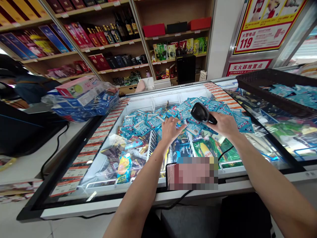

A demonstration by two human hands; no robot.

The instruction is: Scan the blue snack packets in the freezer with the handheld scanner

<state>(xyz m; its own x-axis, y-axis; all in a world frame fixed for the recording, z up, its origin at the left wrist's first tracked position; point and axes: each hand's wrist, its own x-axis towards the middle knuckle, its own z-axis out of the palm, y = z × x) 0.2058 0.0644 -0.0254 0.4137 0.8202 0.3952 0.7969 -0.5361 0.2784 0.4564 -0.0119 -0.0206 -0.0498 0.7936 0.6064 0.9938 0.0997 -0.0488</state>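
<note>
The person's right hand [225,125] grips a black scanner [199,112], two o'clock from the left hand [170,131], whose fingers spread loosely (thumb out toward two) by blue packets [142,126] strewn from nine to three o'clock across the freezer [99,202].
</note>
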